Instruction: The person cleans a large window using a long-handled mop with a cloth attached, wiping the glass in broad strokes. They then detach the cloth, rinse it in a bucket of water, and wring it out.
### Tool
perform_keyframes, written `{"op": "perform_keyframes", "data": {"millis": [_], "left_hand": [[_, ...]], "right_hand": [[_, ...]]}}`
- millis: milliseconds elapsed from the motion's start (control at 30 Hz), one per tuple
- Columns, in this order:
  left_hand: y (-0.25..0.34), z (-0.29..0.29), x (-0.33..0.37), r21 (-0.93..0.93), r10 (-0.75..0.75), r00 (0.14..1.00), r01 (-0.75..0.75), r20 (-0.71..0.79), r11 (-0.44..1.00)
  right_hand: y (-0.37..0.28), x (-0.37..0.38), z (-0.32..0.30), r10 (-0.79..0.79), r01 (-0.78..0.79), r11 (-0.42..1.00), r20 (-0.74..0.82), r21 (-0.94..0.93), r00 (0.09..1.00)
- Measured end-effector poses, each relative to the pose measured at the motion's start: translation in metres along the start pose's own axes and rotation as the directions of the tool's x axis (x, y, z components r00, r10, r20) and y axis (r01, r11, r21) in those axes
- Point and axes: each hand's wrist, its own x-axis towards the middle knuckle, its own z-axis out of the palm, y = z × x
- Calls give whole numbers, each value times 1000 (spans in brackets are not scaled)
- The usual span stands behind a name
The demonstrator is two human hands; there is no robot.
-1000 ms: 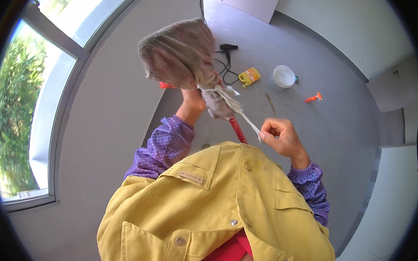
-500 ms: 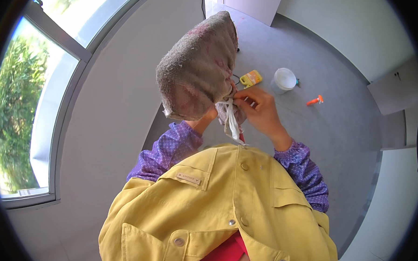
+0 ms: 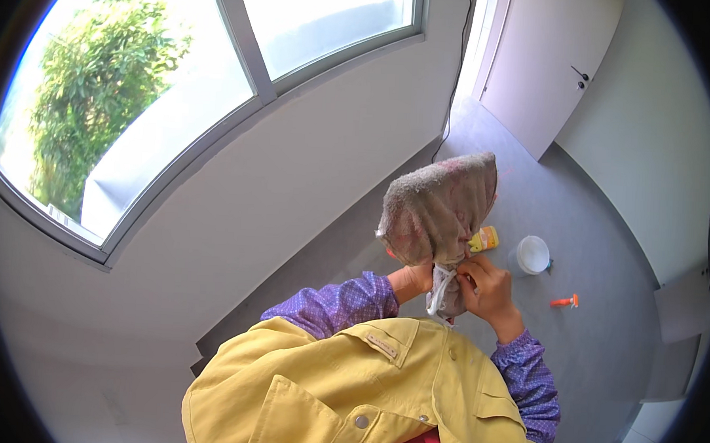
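Note:
A grey, pink-stained towelling cloth (image 3: 439, 209) is wrapped over a broad, flat head held up in front of me. What lies inside it is covered. Round its gathered neck runs a white tie (image 3: 441, 289) with loose ends hanging down. My left hand (image 3: 413, 281) grips the neck from the left, most of its fingers hidden behind the cloth. From the right, my right hand (image 3: 490, 292) is closed, thumb and fingertips pinching the gathered cloth beside the tie.
On the grey floor beyond my hands stand a yellow jug (image 3: 485, 240) and a white bucket (image 3: 531, 256). An orange-handled tool (image 3: 565, 301) lies to their right. A wall with a window (image 3: 269, 95) runs along the left. A white door (image 3: 552, 64) stands open at the back.
My view has swung up and left, showing more window and door. The wrapped head sits lower and farther right in view. Both hands stay at its neck.

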Motion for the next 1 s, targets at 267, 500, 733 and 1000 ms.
{"op": "perform_keyframes", "data": {"millis": [267, 500, 733, 1000], "left_hand": [[-3, -13, -23, -13, -25, 1000, 25, -9, 1000], [30, -21, -23, -144, 17, 989, 4, 144, 990], [26, -13, -30, -165, 100, 990, -82, 102, 983], [21, -23, -22, -72, 102, 943, -84, 316, 994]], "right_hand": [[13, -2, -17, 60, -112, 980, 294, 163, 954], [-4, 7, -8, 169, -227, 906, 186, 357, 968], [6, 3, -9, 185, -366, 849, 435, 382, 881], [14, -19, 5, 173, -491, 362, 460, 793, 871]]}}
